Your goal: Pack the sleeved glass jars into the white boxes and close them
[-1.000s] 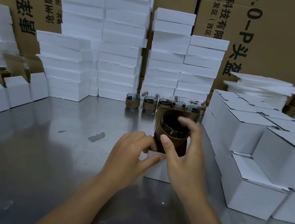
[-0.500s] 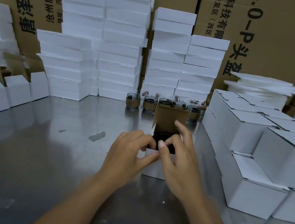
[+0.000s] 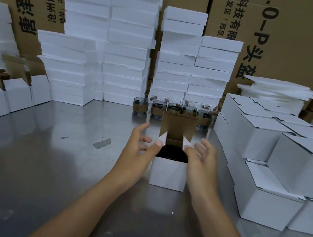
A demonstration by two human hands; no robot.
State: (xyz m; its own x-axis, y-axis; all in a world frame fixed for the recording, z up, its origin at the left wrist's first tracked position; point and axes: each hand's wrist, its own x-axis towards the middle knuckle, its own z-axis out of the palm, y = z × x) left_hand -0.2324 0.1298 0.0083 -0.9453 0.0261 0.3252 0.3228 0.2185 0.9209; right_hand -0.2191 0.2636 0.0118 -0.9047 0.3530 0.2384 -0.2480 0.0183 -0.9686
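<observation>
Open white box [image 3: 168, 174]: upright on the steel table [image 3: 55, 163], between both hands.
Left hand [image 3: 137, 152], right hand [image 3: 202, 164]: equally near, fingers spread, gripping nothing — thumbs against the side flaps [image 3: 162, 138].
Lid flap [image 3: 178, 125]: upright on the far edge — likely folds toward the person.
Sleeved jar [image 3: 172, 152]: seated inside.

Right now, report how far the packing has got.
Done: closed white boxes stacked at right. In hand: a jar sits inside the open box, lid flap upright, left hand and right hand at its side flaps. Left: sleeved jars in the back row, open boxes at left.
</observation>
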